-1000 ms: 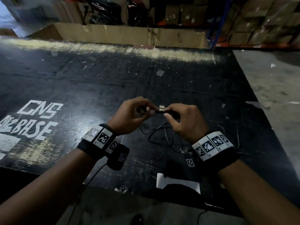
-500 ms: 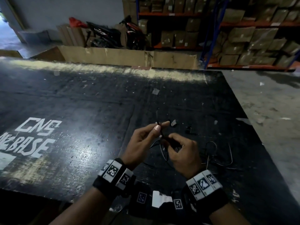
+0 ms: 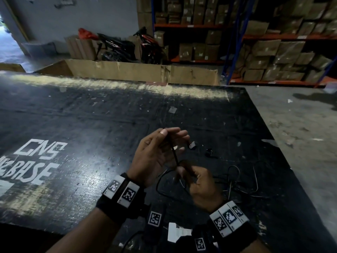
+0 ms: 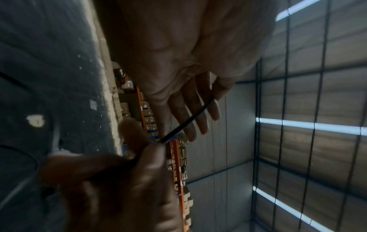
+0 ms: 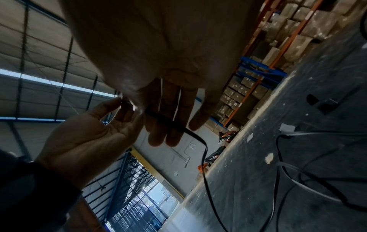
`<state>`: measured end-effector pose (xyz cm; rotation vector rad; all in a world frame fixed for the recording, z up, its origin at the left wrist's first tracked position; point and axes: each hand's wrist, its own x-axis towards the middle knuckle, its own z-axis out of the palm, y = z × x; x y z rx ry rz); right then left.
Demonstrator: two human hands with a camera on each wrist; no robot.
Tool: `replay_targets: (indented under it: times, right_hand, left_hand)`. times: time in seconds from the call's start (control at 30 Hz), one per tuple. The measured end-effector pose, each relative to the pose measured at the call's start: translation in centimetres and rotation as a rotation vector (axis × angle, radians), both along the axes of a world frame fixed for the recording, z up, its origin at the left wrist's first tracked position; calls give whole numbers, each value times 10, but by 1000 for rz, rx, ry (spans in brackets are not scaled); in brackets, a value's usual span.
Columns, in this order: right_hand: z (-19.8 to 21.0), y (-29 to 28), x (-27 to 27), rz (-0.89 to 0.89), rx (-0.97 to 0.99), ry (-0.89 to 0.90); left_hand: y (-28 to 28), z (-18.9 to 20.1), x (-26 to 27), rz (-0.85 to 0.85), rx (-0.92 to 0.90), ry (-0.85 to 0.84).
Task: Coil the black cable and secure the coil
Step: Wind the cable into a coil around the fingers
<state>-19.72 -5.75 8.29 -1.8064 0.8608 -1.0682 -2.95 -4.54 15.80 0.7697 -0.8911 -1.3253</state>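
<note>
Wide black board [image 3: 91,125] across the frame, bare at left and centre; right edge slanting down to grey floor [image 3: 300,134], far edge against a cardboard wall [image 3: 138,72]. Left hand [image 3: 156,154] raised at lower centre, fingers nearly straight, thumb pinning the cable [image 3: 173,152] end against the forefinger. Right hand [image 3: 198,181] just below, curled, pinching the same strand. Rest of cable in loose loops on the board at lower right, uncoiled.
</note>
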Motion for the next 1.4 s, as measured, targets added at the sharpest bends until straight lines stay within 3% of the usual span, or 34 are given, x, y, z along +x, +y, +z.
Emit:
replay_targets:
  times: [0.07,0.23,0.37,0.63,1.0,1.1,1.23,1.4]
  right_hand:
    - [-7,2,1,12,84,3]
    - [-19,-6,-3,60,429,-268]
    - [-12,-11,-16,55,235,-40]
    - [-7,-26,-30,81,189,-71]
    - [0,-54,-45,54,194,102]
    - [5,-60,-48,42,224,41]
    - [8,-60,-51,17,347,-161]
    - [-2,-66,-51,15,407,-142]
  left_hand:
    - [-4,9,7,-40,38,103]
    - [-6,28,24,-152,19,233]
    - [-9,39,33,-155,-1,268]
    - [-15,56,46,-117,-66,389]
    - [-6,54,47,-249,-91,394]
    - [-8,54,55,-249,-121,414]
    - [-16,61,71,-99,-156,478]
    - [-22,76,97,-64,-247,607]
